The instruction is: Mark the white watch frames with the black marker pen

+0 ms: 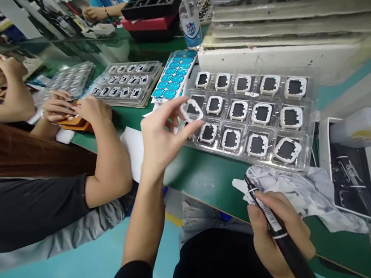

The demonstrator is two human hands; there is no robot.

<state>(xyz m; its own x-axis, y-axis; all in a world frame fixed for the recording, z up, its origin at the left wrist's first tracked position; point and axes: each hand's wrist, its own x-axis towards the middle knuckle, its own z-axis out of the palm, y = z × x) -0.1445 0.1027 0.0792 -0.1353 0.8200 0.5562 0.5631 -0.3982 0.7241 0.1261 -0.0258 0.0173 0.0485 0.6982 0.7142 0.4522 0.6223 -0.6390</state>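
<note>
Between thumb and fingers, my left hand (161, 135) pinches a white square frame with rounded corners (192, 109), raised over the left end of a clear plastic tray (311, 141). Rows of similar white frames (262, 113) with dark centres sit in the tray's pockets. My right hand (283, 230) grips a black marker pen (270, 219) with a white barcode label, its tip pointing up and away from me. Just beyond the pen lies a crumpled white cloth (292, 184), near the tray's front edge.
Blue sticker sheets (173, 78) and another filled tray (125, 85) lie to the left. Behind stand a pump bottle (189, 19) and stacked trays (292, 17). An open white box (356, 181) is at right. A co-worker's hands (77, 109) hold something orange at left.
</note>
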